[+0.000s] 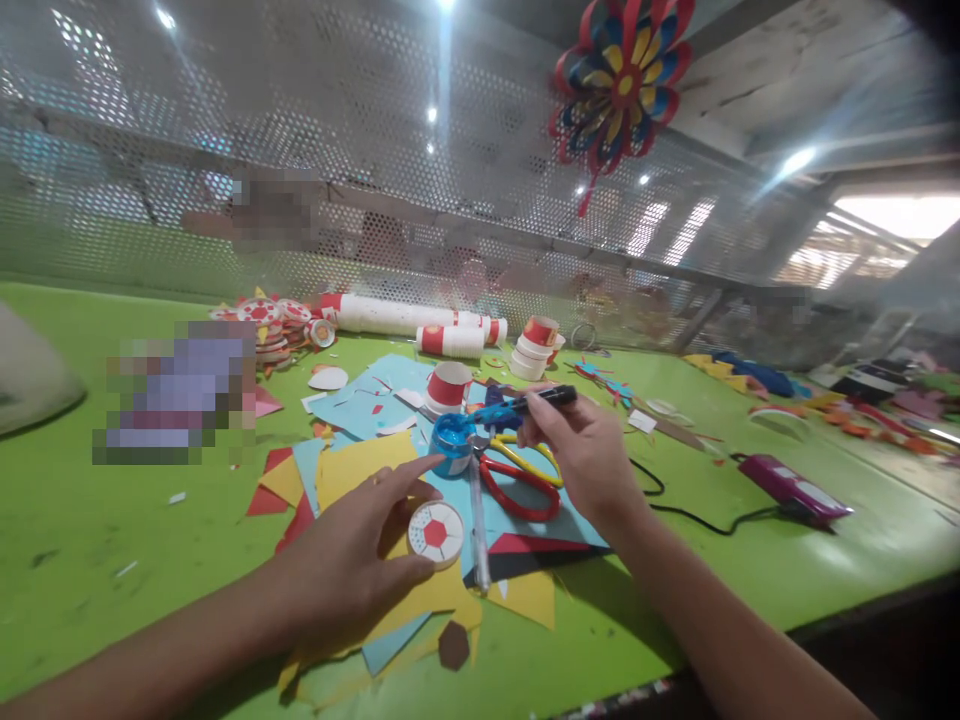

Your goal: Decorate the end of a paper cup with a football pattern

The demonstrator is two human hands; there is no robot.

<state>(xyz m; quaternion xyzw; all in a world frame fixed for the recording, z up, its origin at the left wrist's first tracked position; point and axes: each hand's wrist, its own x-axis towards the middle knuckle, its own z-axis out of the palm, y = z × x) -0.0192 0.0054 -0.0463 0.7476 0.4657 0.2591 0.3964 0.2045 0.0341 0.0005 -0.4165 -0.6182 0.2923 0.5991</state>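
Between the thumb and fingers of my left hand is a round white disc with a red hexagon at its centre and blue marks on one side. My right hand grips a dark brush, whose blue-coated end reaches over an open jar of blue paint. My left index fingertip is close to the jar's lower side. Scissors with red and yellow handles lie beside the jar, and a clear pen-like stick lies right of the disc.
Coloured paper sheets lie under my hands. Behind the jar are a red-and-white cup and stacked cups. A purple device with a black cable lies right. A brown hexagon sits near the front; a paper flower hangs above.
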